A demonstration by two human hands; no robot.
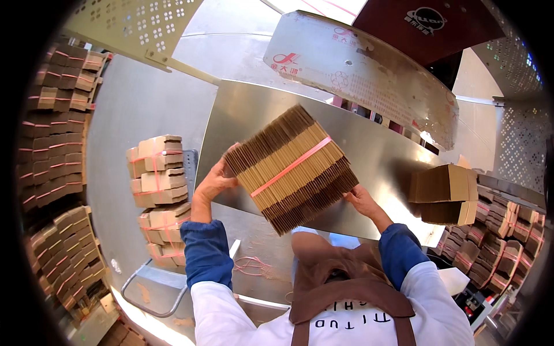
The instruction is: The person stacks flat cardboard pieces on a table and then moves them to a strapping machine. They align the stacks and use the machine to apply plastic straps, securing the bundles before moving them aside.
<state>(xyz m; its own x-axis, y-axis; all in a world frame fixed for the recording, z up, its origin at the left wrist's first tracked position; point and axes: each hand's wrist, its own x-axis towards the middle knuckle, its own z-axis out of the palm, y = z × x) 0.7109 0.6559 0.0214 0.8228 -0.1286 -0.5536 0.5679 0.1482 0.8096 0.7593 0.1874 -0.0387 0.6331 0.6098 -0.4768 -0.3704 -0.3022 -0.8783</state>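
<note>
Between my two hands is a thick bundle of flattened cardboard boxes (288, 155), bound by one pink strap (291, 166) across its middle. My left hand (214, 183) grips the bundle's left end, and my right hand (365, 202) holds its lower right corner. Some fingers of both hands are hidden behind or under the cardboard. The bundle is tilted over the shiny metal tabletop (236, 115). On the right part of that table stands a smaller stack of folded cardboard (441, 193) with no strap visible.
Strapped cardboard bundles (158, 179) are piled on a cart (167, 277) with a bent metal handle at left. Tall stacks of bundles (57, 132) line the far left, and more bundles (490, 248) lie at right. A metal machine panel (369, 75) rises behind the table.
</note>
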